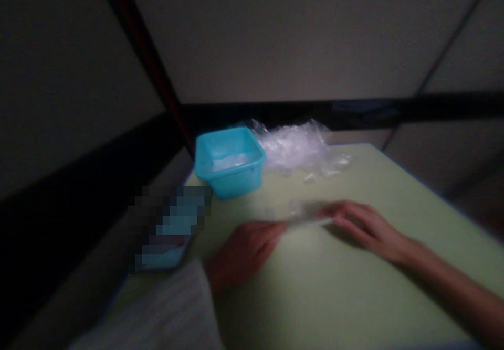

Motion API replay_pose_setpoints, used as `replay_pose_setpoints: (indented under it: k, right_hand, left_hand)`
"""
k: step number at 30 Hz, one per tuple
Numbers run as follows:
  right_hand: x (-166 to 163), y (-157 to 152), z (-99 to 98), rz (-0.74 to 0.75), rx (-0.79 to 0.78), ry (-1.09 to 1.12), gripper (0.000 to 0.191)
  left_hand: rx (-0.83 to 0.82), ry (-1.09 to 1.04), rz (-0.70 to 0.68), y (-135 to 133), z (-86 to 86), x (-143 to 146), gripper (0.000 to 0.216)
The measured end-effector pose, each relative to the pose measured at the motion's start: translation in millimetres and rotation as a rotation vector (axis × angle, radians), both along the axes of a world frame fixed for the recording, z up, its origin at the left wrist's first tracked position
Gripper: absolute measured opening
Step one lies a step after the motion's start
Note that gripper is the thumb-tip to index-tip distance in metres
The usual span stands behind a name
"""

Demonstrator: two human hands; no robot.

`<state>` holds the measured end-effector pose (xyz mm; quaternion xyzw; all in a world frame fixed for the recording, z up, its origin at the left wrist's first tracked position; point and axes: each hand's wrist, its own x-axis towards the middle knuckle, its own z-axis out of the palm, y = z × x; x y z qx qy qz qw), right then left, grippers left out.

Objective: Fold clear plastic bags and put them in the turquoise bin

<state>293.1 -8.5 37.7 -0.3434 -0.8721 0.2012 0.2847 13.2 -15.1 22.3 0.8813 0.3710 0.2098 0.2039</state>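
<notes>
Over the middle of the yellow-green table (307,297), a thin, clear plastic piece (309,222) stretches between my two hands. It is blurred, and I cannot make out whether it is a bag or a sheet. Its left end is pinched in my left hand (250,247), fingers pressed together. My right hand (362,226) grips the other end between thumb and fingers. Just beyond the hands stands a turquoise plastic basket (238,182), with some whitish, clear material (232,161) lying inside.
A crumpled heap of clear plastic bags (293,145) lies at the table's back edge, right of the basket. At the left edge rests a flat object (177,229), mostly pixelated. Grey wall panels (291,40) rise behind the table.
</notes>
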Motion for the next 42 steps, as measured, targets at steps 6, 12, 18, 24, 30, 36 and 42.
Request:
replay_pose_setpoints:
  k: [6,12,18,24,30,36,42]
  right_hand:
    - [-5.7,-9.1,2.0,-0.066,-0.405,0.418,0.024]
    - [-15.6,1.3,-4.8,-0.082,-0.736,0.594,0.031]
    - [-29.0,12.3,-12.0,-0.274,-0.741,0.54,0.035]
    - [-22.8,17.5,-11.1,-0.331,-0.712,0.53,0.034]
    - [10.4,14.9,-0.5,0.124,-1.173,-0.003,0.036]
    - [15.3,18.6,11.7,-0.008,-0.515,0.005,0.032]
    - [5.6,29.4,-6.4,0.117,-0.083,-0.259,0.091]
  left_hand:
    - [-0.662,-0.369,-0.071,-7.4,11.3,3.3,0.044]
    - [-1.006,-0.604,0.135,-2.7,1.5,4.9,0.045]
    - [-0.882,-0.577,0.113,3.6,-9.3,5.5,0.046]
    - [-0.728,-0.47,0.338,-1.9,-5.3,14.7,0.073]
    - [-0.239,-0.704,0.701,17.2,0.5,4.9,0.054]
    - [-0.004,-0.399,0.586,10.0,-2.6,4.3,0.035]
    - [0.141,0.102,0.461,-3.4,-2.1,3.1,0.04]
